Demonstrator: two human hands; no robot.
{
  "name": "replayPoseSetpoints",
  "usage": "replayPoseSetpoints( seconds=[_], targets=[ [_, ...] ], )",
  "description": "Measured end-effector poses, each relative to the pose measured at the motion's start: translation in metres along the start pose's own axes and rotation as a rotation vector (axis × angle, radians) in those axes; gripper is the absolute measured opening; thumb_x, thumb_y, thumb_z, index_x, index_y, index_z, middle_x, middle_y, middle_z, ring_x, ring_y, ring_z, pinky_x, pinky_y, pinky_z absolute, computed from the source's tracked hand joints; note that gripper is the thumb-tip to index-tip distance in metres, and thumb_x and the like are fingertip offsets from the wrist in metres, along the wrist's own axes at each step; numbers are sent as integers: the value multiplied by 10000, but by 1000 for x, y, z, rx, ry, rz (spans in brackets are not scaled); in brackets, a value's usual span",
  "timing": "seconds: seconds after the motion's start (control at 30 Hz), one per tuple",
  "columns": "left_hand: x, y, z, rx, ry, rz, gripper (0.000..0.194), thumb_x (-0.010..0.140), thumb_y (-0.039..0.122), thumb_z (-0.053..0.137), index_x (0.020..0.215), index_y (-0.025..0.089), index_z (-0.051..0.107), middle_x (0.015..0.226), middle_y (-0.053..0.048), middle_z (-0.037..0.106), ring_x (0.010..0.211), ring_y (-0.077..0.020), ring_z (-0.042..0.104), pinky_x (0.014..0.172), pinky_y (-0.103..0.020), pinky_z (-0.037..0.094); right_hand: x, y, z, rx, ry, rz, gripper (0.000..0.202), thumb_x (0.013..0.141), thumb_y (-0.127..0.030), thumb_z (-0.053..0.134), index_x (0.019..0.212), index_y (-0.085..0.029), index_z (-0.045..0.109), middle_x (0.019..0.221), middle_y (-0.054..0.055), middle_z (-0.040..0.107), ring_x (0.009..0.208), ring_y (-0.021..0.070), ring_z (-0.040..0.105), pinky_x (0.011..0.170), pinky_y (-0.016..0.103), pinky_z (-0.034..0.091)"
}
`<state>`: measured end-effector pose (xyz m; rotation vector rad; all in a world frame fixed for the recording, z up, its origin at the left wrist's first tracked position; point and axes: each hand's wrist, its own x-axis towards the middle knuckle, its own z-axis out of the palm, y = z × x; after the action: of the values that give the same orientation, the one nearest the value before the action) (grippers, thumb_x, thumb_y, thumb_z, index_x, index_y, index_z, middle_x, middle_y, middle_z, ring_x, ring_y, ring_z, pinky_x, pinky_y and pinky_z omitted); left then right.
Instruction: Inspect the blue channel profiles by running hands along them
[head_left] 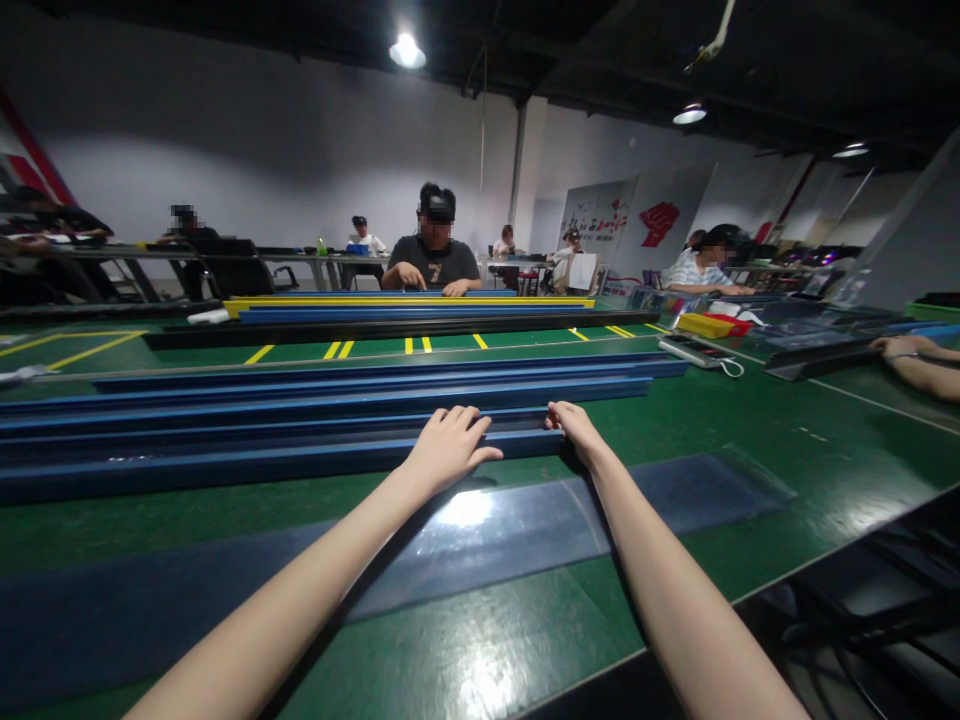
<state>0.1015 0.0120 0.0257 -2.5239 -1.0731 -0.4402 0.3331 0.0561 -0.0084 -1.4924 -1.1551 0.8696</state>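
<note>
A long blue plastic channel strip lies across the green table, nearest to me of several such strips. My left hand rests over its right part, fingers stretched forward and thumb apart. At the strip's right end, my right hand has its fingers curled in against it. Closer to me, a clear flat plastic sheet lies under my forearms. More blue channel strips run parallel just beyond my hands.
Farther back on the green table lie a black strip, a yellow strip and a white power bank with a cable. A yellow tray stands at right. A co-worker sits opposite; another person's hand is at far right.
</note>
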Motion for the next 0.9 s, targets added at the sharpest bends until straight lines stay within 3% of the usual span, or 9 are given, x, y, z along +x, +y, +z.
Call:
replayPoseSetpoints(
  seconds=[0.1,0.2,0.3,0.67,0.9],
  targets=[
    [0,4,1,40,23,68,448,836,511,368,1097,171,500,1071,-84,551,958,-216,483,762,-319,342,2,2,0,-5,4,-12,207,654,-325,449,496,-190,444,422,-31,468,420,81,364,440,216,252],
    [2,7,2,76,34,83,276,879,326,372,1056,166,511,1026,-77,563,923,-202,493,727,-309,334,2,2,0,-14,8,-17,215,658,-313,443,481,-191,441,414,-33,460,417,80,365,437,214,255],
    [4,9,3,92,40,84,241,888,232,340,1028,158,522,982,-74,576,885,-190,505,695,-304,331,0,-1,-1,-24,-3,-9,200,660,-298,451,494,-187,462,423,-30,481,406,77,361,420,211,243],
    [8,10,10,80,64,72,271,900,257,321,1080,208,518,998,-71,573,905,-188,498,696,-303,333,-3,-3,-9,-28,-49,1,135,642,-223,455,554,-157,533,498,5,557,399,63,368,404,203,253],
    [6,16,10,105,67,18,279,898,275,320,1099,213,503,1005,-83,561,883,-195,496,667,-302,336,-8,1,-12,-7,-89,-84,212,651,-359,479,651,-167,569,533,-18,559,433,73,363,428,209,267]
  ],
)
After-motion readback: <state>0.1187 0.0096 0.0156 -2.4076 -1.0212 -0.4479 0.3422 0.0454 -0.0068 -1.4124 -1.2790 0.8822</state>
